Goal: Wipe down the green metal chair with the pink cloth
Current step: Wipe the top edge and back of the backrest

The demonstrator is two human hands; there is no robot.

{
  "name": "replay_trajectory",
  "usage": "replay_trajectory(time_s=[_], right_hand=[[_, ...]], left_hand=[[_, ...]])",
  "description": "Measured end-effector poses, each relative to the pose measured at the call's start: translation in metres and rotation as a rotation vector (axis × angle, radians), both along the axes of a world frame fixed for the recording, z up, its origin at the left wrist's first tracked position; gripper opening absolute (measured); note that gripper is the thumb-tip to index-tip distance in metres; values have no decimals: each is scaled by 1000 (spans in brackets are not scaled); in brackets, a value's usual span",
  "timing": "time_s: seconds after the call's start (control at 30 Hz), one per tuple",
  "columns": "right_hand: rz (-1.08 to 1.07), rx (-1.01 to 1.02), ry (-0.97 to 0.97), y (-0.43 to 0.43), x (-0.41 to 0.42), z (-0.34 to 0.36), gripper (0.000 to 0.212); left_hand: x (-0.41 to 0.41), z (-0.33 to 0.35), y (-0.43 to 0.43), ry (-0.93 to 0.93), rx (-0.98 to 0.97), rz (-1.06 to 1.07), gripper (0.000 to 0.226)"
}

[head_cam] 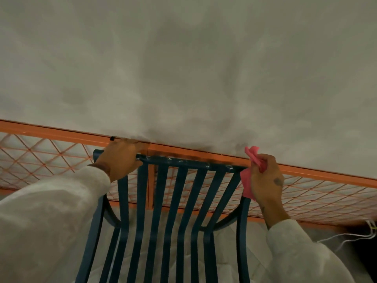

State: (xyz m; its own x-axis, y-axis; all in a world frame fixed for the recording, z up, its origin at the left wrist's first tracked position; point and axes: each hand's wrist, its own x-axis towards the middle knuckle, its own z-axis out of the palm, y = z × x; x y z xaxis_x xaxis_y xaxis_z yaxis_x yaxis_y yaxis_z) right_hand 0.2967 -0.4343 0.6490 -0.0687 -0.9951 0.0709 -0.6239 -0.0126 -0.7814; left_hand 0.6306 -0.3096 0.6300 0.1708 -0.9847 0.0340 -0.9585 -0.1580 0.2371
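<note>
Dark green metal slatted chair (163, 211) sits at 6 o'clock, backrest against orange mesh railing (51, 133). Crumpled pink cloth (247, 180) at chair's 3 o'clock corner, right hand (265, 180) fingers clamped on it. Left hand (120, 158) fingers closed round top rail (189, 162) at 10 o'clock. Guessing early-ish: only top corner being worked, pale smudges on rail, slats, arms, seat probably left. No brands or writing readable anywhere.

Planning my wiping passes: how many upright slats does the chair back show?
7 slats, side by side under the top rail, from the left hand across to the pink cloth in the right hand. Another may hide behind the left sleeve.
</note>
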Motion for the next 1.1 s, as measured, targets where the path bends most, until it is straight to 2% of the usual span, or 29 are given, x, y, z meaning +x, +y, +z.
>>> replay_trajectory(time_s=[0.1, 0.2, 0.33, 0.43, 0.53, 0.63, 0.67, 0.8, 0.93, 1.0, 1.1], right_hand=[[82, 112, 94, 1, 4, -22, 34], [136, 87, 157, 14, 22, -43, 42], [281, 60, 49, 34, 62, -47, 48], [419, 56, 129, 37, 80, -49, 48], [545, 125, 202, 24, 67, -44, 53], [588, 272, 229, 1, 42, -28, 45], [586, 328, 277, -9, 36, -20, 44], [579, 465, 715, -57, 40, 8, 33], [668, 528, 894, -61, 87, 18, 16], [742, 511, 894, -53, 114, 15, 19], [810, 514, 741, -37, 142, 8, 22]], left_hand=[[1, -5, -7, 21, 56, -27, 12], [2, -8, -11, 45, 90, -9, 11], [-2, -6, -15, 42, 115, 22, 4], [-4, -4, -17, 36, 118, 40, 2], [-5, -2, -17, 48, 113, 44, 2], [-6, -2, -17, 53, 110, 47, 1], [-6, -3, -17, 55, 105, 51, 1], [-7, -3, -19, 39, 93, 64, 3], [-9, -2, -21, 22, 118, 87, 6], [-10, -1, -23, 6, 129, 93, 9], [-8, -2, -25, -9, 143, 93, 12]])
